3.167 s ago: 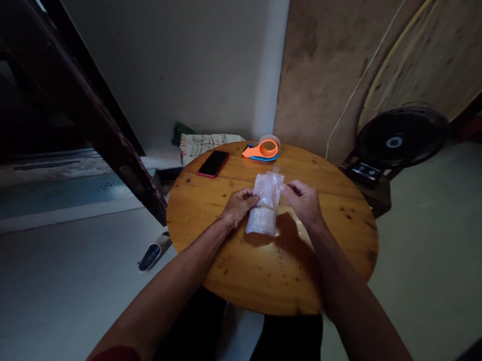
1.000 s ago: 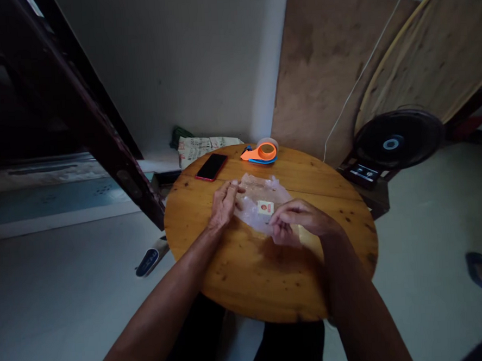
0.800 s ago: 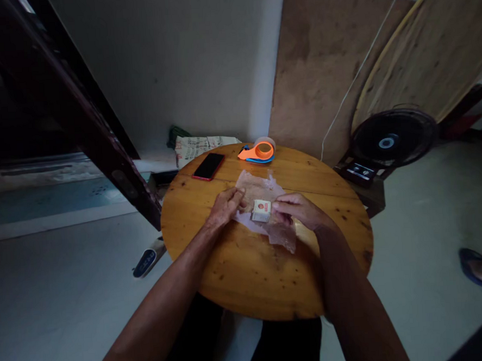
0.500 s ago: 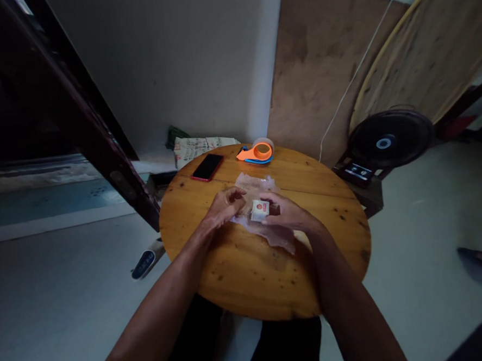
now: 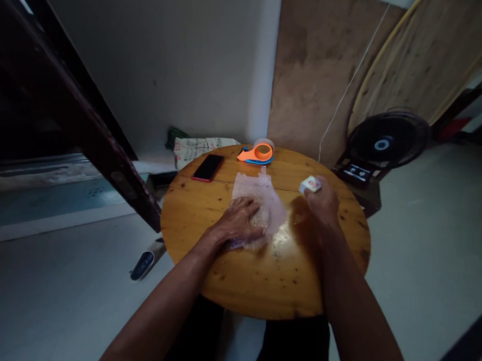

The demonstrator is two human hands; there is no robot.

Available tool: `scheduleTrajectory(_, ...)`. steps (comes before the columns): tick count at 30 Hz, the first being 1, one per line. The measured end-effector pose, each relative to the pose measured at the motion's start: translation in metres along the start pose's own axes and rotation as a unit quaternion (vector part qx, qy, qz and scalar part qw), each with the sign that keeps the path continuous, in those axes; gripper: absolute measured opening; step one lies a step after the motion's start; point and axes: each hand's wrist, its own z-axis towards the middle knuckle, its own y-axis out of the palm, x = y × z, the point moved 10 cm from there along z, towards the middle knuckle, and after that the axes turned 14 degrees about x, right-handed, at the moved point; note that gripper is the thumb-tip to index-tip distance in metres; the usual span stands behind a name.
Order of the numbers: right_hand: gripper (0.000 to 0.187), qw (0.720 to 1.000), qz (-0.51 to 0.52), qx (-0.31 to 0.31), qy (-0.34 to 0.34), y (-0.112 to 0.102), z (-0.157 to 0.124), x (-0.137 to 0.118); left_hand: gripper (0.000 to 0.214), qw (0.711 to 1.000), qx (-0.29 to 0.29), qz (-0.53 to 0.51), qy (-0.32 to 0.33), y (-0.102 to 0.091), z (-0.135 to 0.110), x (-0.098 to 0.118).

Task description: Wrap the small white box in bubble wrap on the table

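A sheet of bubble wrap (image 5: pixel 245 187) lies spread on the round wooden table (image 5: pixel 264 293). My left hand (image 5: pixel 241 221) rests on it with the fingers stretched out and apart. Off to the right, my right hand (image 5: pixel 324 201) is closed around a small white box (image 5: pixel 310 184) with a red mark on top. The box is raised at the right side of the table, apart from the wrap. Part of the box is covered by my fingers.
An orange and blue tape dispenser (image 5: pixel 259 153) sits near the table's far edge. To its left lies a phone (image 5: pixel 208 168) with a red edge. A fan (image 5: pixel 382 143) stands beyond the table on the right, and a wall (image 5: pixel 156 60) rises behind.
My right hand has carried the white box rightward, away from the bubble wrap. My left hand has opened from a curled pose and now lies flat on the wrap, which has shifted.
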Motion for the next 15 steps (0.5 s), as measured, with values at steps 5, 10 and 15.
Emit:
scheduleTrajectory(5, 0.050, 0.995, -0.084, 0.046, 0.007, -0.006, -0.002, 0.013, 0.078, 0.999, -0.008, 0.037, 0.032, 0.004, -0.002, 0.005)
scheduleTrajectory(10, 0.038, 0.974, 0.146, 0.093, -0.148, -0.027, -0.018, -0.059, 0.071, 0.999, 0.003, 0.038, 0.038, 0.003, -0.002, 0.005)
scheduleTrajectory(15, 0.031, 0.896, 0.255, -0.166, -0.323, -0.008, -0.092, -0.146, 0.080, 0.999, -0.004, 0.010, 0.038, 0.006, -0.002, 0.007)
